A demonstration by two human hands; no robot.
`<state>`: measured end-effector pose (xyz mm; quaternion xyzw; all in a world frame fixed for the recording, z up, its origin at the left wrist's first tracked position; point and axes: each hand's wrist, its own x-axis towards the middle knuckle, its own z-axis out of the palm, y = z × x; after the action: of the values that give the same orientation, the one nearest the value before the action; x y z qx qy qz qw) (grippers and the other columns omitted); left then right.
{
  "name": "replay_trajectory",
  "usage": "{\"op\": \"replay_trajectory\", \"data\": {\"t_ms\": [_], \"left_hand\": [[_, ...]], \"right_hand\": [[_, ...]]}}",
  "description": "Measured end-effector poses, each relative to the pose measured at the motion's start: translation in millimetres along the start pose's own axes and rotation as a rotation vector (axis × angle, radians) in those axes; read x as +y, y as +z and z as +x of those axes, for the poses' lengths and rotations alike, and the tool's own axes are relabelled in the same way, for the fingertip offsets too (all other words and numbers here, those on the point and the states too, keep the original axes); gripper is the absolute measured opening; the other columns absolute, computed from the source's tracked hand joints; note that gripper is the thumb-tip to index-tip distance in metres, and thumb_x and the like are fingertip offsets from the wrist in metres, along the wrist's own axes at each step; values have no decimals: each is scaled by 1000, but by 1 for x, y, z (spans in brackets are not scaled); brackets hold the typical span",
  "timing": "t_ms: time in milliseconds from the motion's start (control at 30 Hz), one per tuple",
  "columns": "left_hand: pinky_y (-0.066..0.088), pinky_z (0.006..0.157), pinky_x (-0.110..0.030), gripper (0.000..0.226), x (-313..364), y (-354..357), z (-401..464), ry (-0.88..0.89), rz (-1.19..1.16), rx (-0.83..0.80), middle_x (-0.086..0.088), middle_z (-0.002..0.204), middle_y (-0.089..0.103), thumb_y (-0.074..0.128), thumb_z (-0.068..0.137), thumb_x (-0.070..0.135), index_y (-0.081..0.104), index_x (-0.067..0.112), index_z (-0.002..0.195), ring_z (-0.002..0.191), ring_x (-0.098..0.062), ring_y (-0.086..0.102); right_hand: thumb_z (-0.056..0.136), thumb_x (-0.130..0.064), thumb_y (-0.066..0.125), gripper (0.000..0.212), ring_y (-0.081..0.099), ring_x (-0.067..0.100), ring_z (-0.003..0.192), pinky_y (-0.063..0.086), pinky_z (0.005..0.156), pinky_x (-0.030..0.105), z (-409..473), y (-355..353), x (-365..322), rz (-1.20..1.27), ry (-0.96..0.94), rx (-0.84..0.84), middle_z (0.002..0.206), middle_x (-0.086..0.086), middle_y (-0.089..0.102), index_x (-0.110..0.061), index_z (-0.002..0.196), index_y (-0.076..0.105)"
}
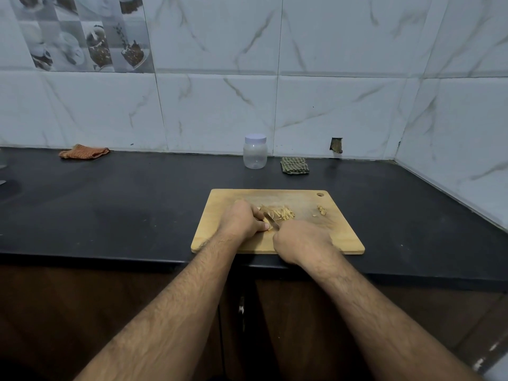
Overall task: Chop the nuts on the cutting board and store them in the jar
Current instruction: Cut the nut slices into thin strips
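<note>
A: Two cloths are lying along the counter's [123, 193] back edge: an orange one [83, 152] toward the left, a green checked one [294, 166] right of the jar [255, 151]. One jar, lid on, looking empty.

B: And the cutting board [225, 213]?

A: One, sitting at the front edge. The left hand [243, 220] is curling over a nut at the near end of the sliced nuts [277, 213], pinching it down. The right hand [302, 242] is clenching the knife [270, 220]; only a little of the blade is showing between the hands, the handle being hidden.

B: How many piles?

A: Two: the slivers mid-board, and a small cluster of whole nuts [321, 210] toward the board's right edge. I'm unable to count single nuts.

B: Handling?

A: I'm judging them light, hard, brittle and likely to skid or scatter under the blade, so pinning each from above with fingertips tucked seems wise. The jar is looking like light plastic; gripping its body while unscrewing would suit.
</note>
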<state>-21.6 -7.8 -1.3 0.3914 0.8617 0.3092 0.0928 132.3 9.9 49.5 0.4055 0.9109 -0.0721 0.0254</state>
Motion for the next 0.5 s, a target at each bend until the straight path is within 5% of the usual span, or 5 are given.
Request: {"op": "replay_trajectory", "data": {"t_ms": [500], "left_hand": [[47, 85, -25, 30, 4, -4, -1, 7, 20, -44, 10, 118, 70, 78, 82, 31, 74, 28, 112, 107, -10, 62]], "right_hand": [[96, -17, 47, 33, 60, 27, 106, 47, 79, 35, -6, 0, -1, -39, -1, -56, 122, 8, 62, -12, 126, 59]]}}
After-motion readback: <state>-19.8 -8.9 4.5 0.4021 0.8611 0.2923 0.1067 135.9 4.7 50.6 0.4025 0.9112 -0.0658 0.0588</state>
